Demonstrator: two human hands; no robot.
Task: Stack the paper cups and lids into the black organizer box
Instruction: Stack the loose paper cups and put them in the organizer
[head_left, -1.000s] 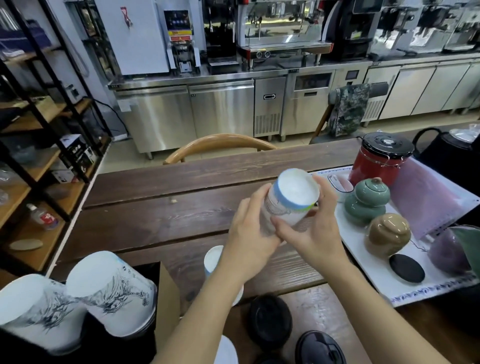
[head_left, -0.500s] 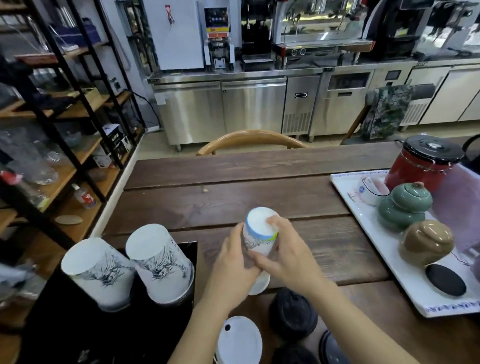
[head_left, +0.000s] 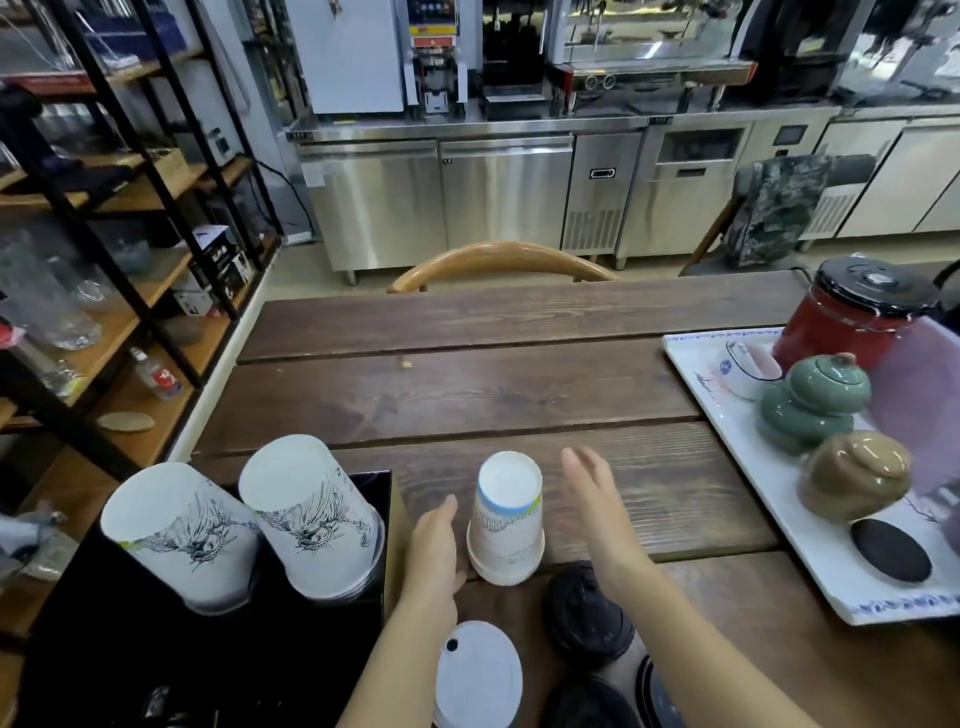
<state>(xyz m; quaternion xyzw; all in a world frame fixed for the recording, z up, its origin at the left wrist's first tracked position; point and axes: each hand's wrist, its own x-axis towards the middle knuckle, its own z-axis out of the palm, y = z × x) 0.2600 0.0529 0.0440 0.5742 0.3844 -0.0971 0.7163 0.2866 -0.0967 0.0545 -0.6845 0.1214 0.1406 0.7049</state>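
Two stacks of upside-down paper cups already stand in the black organizer box, while a smaller stack of cups and several lids, one white and others black, wait on the bench. The small stack stands upside down, white with a blue band and faint print, just beside the box. The left hand and right hand flank it, fingers released and holding nothing.

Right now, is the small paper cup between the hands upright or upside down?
Upside down: the small paper cup shows its closed base on top, wide rim on the wooden table.
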